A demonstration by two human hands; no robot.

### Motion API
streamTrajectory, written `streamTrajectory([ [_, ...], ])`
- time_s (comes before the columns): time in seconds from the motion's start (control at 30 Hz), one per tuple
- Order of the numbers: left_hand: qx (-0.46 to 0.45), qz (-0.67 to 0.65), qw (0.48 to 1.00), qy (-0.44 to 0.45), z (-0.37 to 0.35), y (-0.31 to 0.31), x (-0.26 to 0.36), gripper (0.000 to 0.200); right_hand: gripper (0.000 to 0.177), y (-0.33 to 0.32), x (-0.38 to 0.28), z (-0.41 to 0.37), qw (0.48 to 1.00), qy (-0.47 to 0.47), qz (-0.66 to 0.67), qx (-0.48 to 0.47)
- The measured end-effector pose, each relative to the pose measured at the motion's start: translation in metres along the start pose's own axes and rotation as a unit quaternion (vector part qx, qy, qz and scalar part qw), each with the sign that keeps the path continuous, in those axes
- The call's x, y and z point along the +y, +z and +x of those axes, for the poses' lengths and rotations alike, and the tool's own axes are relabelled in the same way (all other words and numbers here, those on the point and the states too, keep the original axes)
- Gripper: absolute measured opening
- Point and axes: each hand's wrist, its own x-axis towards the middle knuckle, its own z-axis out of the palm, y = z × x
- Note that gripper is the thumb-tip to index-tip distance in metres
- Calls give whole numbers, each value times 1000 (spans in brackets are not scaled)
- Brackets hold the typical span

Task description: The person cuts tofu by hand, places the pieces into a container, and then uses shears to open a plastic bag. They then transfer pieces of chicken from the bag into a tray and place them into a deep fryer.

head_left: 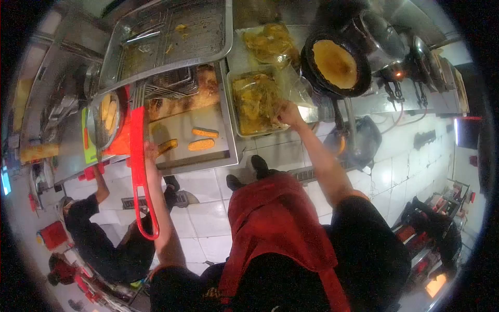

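My right hand (287,113) is at the right edge of a clear plastic tub (234,112) of yellowish food, its fingers pinched together on something too small to make out. My left hand (150,151) is beside a long red handle (139,151), partly hidden behind it, so its grip does not show clearly. The handle reaches up toward the metal griddle tray (226,151). On that tray lie browned oblong pieces (201,144). Behind the tub sits a plastic bag of similar yellowish food (270,44).
A black pan (306,62) with a flat pancake (335,63) sits at the back right, its handle pointing toward me. A lit burner (398,74) is farther right. A large metal tray (227,31) stands back left. A co-worker (99,229) is at the left.
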Motion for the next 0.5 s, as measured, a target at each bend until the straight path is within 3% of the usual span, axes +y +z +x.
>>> streamTrajectory([
  [0.07, -76, 36, 991, 104, -55, -10, 1, 11, 20, -4, -24, -2, 972, -59, -208, 87],
  [0.17, -62, 61, 996, 24, -139, -10, -7, 14, 29, -7, -13, 11, 902, -108, -399, 127],
  [0.23, -146, 10, 988, 41, -185, -2, -17, 11, 30, -2, -16, 10, 896, -106, -414, 121],
  [0.3, -103, -63, 988, -95, -223, 1, -32, 11, 31, 4, -9, 12, 889, -107, -431, 113],
  [0.33, -95, 46, 985, -135, -236, 4, -34, 11, 29, 12, 4, 17, 838, -143, -522, 67],
  [0.37, -91, 50, 982, -157, -246, 3, -37, 10, 28, 19, 16, 24, 775, -179, -605, 21],
  [0.4, -79, 49, 979, -182, -250, 1, -40, 11, 28, 24, 16, 28, 776, -183, -603, 18],
  [0.43, -67, 49, 975, -209, -254, -3, -43, 12, 28, 30, 17, 30, 837, -180, -516, -5],
  [0.5, -52, 61, 973, -215, -256, -14, -49, 12, 29, 34, 20, 42, 888, -179, -422, -28],
])
